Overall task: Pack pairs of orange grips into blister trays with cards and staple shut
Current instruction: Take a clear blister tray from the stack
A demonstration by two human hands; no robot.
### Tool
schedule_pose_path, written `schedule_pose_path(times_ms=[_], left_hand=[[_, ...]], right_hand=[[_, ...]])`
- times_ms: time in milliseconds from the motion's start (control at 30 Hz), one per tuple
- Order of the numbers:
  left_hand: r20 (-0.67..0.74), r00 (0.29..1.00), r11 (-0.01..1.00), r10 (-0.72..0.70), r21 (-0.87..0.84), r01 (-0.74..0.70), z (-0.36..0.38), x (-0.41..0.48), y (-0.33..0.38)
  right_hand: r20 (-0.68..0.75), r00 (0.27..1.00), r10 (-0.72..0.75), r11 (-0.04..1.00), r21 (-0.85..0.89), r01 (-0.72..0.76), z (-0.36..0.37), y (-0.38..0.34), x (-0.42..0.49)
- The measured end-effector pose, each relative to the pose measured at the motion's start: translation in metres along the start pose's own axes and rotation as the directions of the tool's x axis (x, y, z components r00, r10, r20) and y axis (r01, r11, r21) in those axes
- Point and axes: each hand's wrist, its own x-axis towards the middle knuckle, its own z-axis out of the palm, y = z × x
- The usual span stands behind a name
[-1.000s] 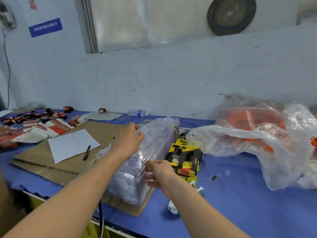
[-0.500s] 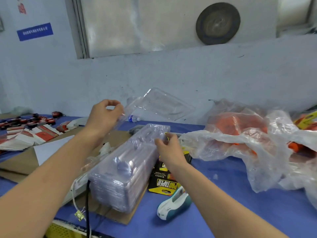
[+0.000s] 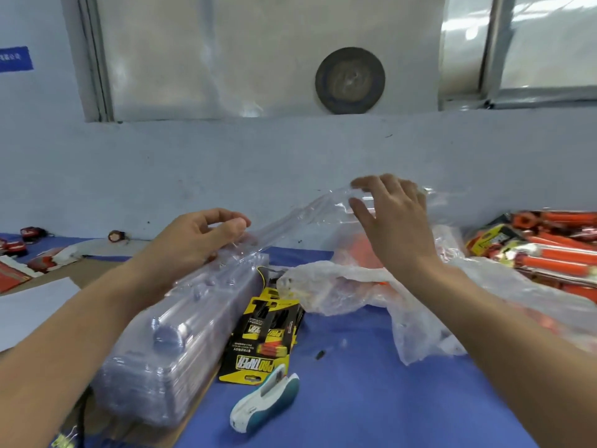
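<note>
- One stapler [image 3: 265, 399], white and teal, lies nearest on the blue counter [image 3: 355, 412], free of both hands.
- Just left of it, a stack of trays [image 3: 174, 344] rests on cardboard [image 3: 93, 270], nested tight and clear as glass. The left forearm passes over it.
- Between that stack and the bag lie the cards [image 3: 263, 337], yellow and black, fanned flat right beside the stack.
- Beyond the cards a thin bag [image 3: 342, 286] slumps on the counter, with the orange grips [image 3: 365, 253] showing dimly through it.
- Above all this the single tray [image 3: 290, 221] is up in the air, stretched between the hands and tilted up toward the right.
- The left hand [image 3: 200, 244] pinches the tray's near end between thumb and curled fingers.
- The right hand [image 3: 394, 218] takes the far end, fingertips over the rim and thumb under it. Blur hides how firm that grasp is.
- On handling, the tray looks very light, thin, springy and slick, and likely to buckle or crease if squeezed mid-span. The flat rim at either end seems the safest place to grasp, with a light pinch.
- Far right, finished packs [image 3: 546, 250] with orange grips inside are piled on the counter.
- Farthest back, a round dark disc [image 3: 350, 80] shows against the pale window panel.
</note>
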Motion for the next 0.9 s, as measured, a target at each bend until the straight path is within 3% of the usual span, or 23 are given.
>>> schedule_pose_path(times_ms=[300, 467, 633, 767, 900], left_hand=[[0.266, 0.957, 0.930, -0.120, -0.306, 0.202, 0.045, 0.004, -0.016], [0.356, 0.922, 0.951, -0.151, -0.202, 0.234, 0.059, 0.006, -0.023], [0.268, 0.962, 0.999, -0.043, -0.006, 0.046, 0.075, 0.000, -0.018], [0.287, 0.958, 0.991, -0.008, 0.128, -0.030, 0.079, -0.009, -0.027], [0.434, 0.894, 0.992, -0.114, 0.091, 0.082, 0.079, -0.015, -0.038]], right_hand=[[0.149, 0.981, -0.124, 0.987, -0.081, 0.137, -0.055, 0.045, -0.024], [0.214, 0.967, -0.139, 0.984, -0.080, 0.159, -0.060, 0.069, -0.041], [0.209, 0.970, -0.124, 0.992, 0.032, 0.120, -0.061, 0.080, -0.051], [0.448, 0.888, -0.102, 0.974, 0.225, -0.002, -0.073, 0.091, -0.061], [0.595, 0.798, -0.097, 0.971, 0.233, -0.056, -0.093, 0.093, -0.065]])
